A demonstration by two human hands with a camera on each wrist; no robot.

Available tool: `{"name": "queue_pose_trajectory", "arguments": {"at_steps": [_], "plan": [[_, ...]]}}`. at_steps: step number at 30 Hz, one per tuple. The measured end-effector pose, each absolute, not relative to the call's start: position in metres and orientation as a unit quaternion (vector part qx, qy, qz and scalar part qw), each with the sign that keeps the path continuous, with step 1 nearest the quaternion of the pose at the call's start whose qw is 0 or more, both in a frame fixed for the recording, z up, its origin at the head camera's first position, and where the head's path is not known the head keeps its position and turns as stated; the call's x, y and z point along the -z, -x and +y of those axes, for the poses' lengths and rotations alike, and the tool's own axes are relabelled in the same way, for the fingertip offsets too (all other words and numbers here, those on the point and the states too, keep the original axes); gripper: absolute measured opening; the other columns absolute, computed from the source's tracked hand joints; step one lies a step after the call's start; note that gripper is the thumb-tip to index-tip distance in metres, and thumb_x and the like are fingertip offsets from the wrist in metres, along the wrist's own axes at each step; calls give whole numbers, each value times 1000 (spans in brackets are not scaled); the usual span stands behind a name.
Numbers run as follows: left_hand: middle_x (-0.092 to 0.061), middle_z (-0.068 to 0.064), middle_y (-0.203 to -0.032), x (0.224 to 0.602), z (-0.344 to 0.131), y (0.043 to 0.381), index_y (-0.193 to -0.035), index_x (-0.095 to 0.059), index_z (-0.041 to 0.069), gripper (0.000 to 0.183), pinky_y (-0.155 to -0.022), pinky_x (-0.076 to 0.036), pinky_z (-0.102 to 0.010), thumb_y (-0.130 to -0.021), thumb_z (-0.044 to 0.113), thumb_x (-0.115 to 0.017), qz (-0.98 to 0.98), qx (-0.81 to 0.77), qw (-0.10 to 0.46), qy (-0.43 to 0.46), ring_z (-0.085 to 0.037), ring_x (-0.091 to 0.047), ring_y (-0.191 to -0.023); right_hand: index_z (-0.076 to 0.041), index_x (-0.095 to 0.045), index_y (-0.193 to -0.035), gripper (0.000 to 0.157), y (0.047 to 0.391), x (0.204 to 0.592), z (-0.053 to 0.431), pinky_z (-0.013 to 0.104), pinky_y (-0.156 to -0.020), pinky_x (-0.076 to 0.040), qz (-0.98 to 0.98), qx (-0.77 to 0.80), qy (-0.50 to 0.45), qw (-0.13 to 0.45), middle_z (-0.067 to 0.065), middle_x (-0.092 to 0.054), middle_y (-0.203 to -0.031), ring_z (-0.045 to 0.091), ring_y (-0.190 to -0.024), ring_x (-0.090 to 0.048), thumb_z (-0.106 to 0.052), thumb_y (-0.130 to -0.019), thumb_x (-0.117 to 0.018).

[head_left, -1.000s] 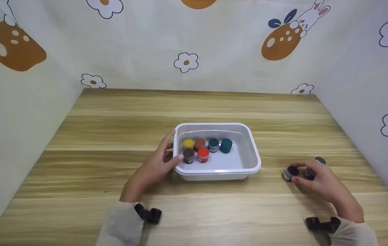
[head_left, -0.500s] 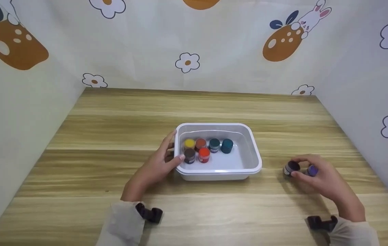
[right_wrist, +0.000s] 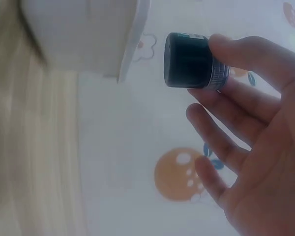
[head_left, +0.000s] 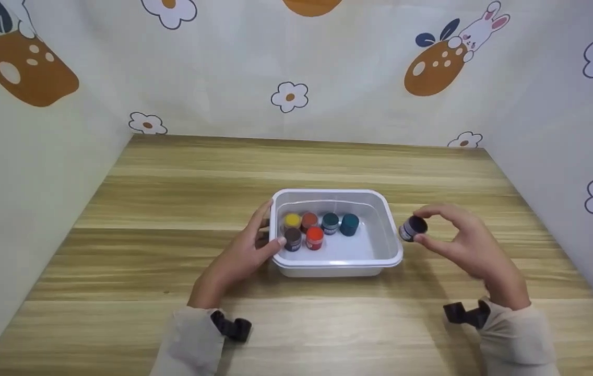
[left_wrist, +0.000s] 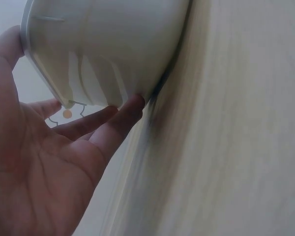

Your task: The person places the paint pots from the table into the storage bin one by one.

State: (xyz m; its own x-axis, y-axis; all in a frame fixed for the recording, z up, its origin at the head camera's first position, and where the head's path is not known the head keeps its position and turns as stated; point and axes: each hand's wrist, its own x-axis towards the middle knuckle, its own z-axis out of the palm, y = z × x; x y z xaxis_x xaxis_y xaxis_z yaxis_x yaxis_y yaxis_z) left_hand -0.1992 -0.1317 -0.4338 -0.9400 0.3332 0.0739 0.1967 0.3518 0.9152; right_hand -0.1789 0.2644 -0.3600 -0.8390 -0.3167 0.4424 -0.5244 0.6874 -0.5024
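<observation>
In the head view my right hand (head_left: 463, 245) pinches a small dark paint jar (head_left: 413, 228) by its cap end, thumb against fingers, off the table just right of the white plastic tub (head_left: 338, 262). The right wrist view shows the jar (right_wrist: 189, 61) tilted on its side. My left hand (head_left: 244, 250) holds the tub's left end, thumb over the rim and fingers along the outer wall. Inside the tub stand paint jars: yellow (head_left: 292, 221), rust-red (head_left: 309, 221), dark green (head_left: 330, 223), teal (head_left: 349, 224), brown (head_left: 292, 238) and bright red (head_left: 315, 237).
The tub stands mid-way on a wood-grain table (head_left: 197, 188). A printed cloth (head_left: 223, 68) with flowers and oranges hangs along the back and both sides. Black wrist mounts (head_left: 231, 326) sit on both sleeves.
My right hand has lifted the dark paint jar and carried it left and farther back, to beside the tub. A purple jar, visible earlier near that hand, is now hidden. My left hand stays put.
</observation>
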Motion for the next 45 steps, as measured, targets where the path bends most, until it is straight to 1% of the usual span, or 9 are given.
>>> {"name": "queue_pose_trajectory", "arguments": {"at_steps": [3, 6, 8, 10, 15, 22, 28, 35, 45], "plan": [[-42, -12, -152, 434, -132, 199, -159, -13, 32, 82, -113, -36, -52, -95, 38, -63, 821, -544, 63, -159, -30, -44, -138, -5, -71, -110, 35, 188, 360, 246, 17, -97, -41, -904, -327, -240, 138, 4, -71, -107, 14, -104, -62, -7, -77, -84], [-41, -13, -152, 434, -132, 198, -160, -12, 31, 82, -113, -37, -51, -95, 37, -63, 820, -546, 63, -161, -31, -44, -138, -3, -70, -110, 34, 198, 364, 225, 36, -100, -46, -905, -335, -243, 99, 7, -71, -107, 25, -105, -62, -7, -79, -83], [-40, -13, -153, 435, -132, 199, -160, -12, 30, 83, -113, -37, -50, -95, 36, -64, 819, -547, 64, -161, -31, -44, -138, -2, -69, -110, 33, 204, 366, 212, 48, -100, -46, -908, -340, -236, 69, 9, -70, -107, 29, -105, -62, -8, -80, -81], [-40, -14, -153, 435, -131, 200, -160, -12, 30, 83, -112, -38, -49, -95, 36, -64, 817, -549, 64, -162, -32, -45, -137, -2, -69, -110, 32, 210, 368, 200, 54, -101, -44, -910, -344, -227, 41, 11, -69, -107, 32, -106, -61, -8, -81, -79], [-40, -14, -153, 433, -131, 200, -160, -12, 30, 83, -112, -39, -48, -95, 37, -64, 819, -547, 62, -162, -33, -45, -137, -1, -68, -109, 29, 220, 373, 174, 51, -98, -47, -917, -331, -223, 1, 11, -67, -105, 31, -104, -59, -6, -82, -77], [-40, -14, -153, 431, -131, 200, -159, -12, 31, 83, -112, -39, -50, -95, 38, -64, 824, -541, 59, -158, -33, -45, -136, -5, -69, -103, 27, 226, 375, 152, 44, -91, -50, -938, -269, -217, -8, 6, -66, -100, 23, -97, -58, -11, -79, -79], [-42, -18, -150, 434, -131, 200, -160, -12, 24, 82, -112, -37, -53, -96, 32, -63, 810, -554, 54, -185, -35, -45, -137, -7, -69, -98, 28, 231, 383, 145, 45, -91, -42, -946, -229, -229, 3, 5, -64, -99, 24, -98, -57, -18, -76, -81], [-41, -14, -152, 433, -130, 200, -160, -12, 29, 82, -113, -36, -52, -96, 37, -62, 820, -542, 58, -175, -32, -43, -138, -7, -70, -96, 31, 234, 390, 141, 47, -88, -35, -951, -206, -232, 6, 7, -59, -102, 29, -100, -55, -19, -71, -85], [-42, -16, -151, 434, -131, 199, -160, -12, 28, 83, -111, -38, -52, -95, 38, -63, 817, -547, 58, -173, -33, -45, -136, -9, -68, -101, 33, 233, 391, 141, 48, -91, -33, -951, -213, -222, -6, 8, -61, -108, 28, -106, -53, -24, -77, -84]]}}
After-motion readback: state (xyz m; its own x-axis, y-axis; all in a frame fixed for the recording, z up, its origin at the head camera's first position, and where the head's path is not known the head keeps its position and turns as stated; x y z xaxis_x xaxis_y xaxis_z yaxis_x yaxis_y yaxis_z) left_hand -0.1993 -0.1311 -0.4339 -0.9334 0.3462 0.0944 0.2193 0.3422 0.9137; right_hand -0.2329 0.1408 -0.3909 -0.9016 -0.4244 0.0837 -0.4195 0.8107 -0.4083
